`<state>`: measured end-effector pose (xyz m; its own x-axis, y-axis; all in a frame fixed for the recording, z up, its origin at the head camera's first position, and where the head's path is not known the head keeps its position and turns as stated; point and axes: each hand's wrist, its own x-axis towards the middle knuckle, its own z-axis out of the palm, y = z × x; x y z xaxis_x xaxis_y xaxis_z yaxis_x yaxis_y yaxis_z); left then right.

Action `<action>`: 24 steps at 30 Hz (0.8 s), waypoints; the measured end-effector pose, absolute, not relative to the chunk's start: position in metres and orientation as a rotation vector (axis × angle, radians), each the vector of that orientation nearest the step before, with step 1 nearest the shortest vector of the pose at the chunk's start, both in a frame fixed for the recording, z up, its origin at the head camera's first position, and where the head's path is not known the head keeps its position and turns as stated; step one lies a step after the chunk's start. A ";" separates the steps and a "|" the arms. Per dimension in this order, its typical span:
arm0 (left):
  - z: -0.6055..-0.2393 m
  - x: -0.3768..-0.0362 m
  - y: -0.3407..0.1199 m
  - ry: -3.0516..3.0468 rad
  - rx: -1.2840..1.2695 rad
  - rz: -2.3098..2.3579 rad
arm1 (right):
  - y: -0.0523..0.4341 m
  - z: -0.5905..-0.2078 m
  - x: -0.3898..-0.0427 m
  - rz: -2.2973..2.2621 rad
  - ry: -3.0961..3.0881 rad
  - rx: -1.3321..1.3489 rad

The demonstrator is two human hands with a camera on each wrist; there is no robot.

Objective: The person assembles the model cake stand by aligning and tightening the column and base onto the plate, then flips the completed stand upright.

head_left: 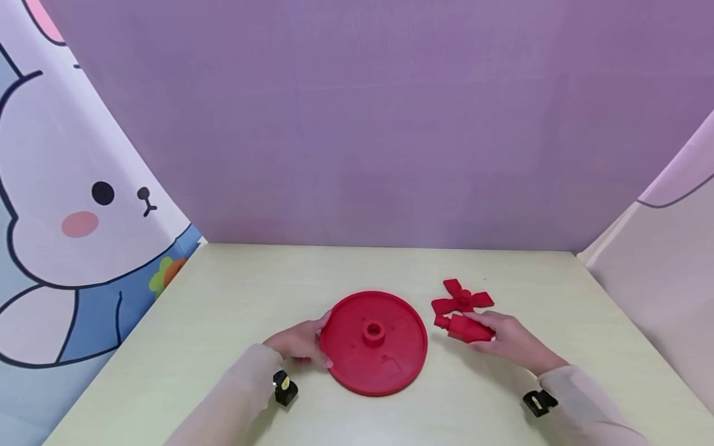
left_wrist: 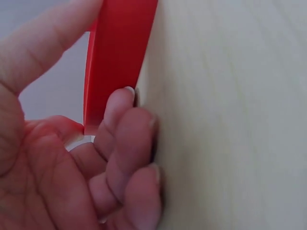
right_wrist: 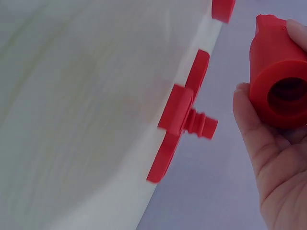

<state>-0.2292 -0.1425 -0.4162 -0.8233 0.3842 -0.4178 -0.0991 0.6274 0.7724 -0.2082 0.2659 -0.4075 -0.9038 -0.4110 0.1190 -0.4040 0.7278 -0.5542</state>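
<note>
A round red plastic disc (head_left: 357, 365) with a raised rim and a hollow hub at its centre lies on the table. My left hand (head_left: 304, 342) grips its left edge; in the left wrist view several curled fingers (left_wrist: 136, 139) are against the rim (left_wrist: 117, 52). Off the table, my right hand (head_left: 510, 341) holds a red hollow tube-like piece (head_left: 468, 328) with a narrower tip pointing left. Its round open end shows in the right wrist view. Just behind it a red bladed piece (head_left: 464, 301) rests on the table, its ridged stub (right_wrist: 201, 124) sticking up.
The pale wooden table (head_left: 268, 272) ends at a purple backdrop (head_left: 390, 136). A sheet with a cartoon animal (head_left: 83, 186) hangs at the left, and a pale sheet (head_left: 664, 260) at the right. A small black device (head_left: 285, 388) is strapped to each wrist.
</note>
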 end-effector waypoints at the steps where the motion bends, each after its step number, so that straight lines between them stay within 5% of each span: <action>1: -0.417 -0.229 -0.143 2.284 0.222 1.138 | 0.263 -0.408 -0.209 -0.929 2.899 -0.688; 24: -0.418 -0.227 -0.138 2.281 0.273 1.143 | 0.211 -0.400 -0.226 -0.798 2.851 -0.917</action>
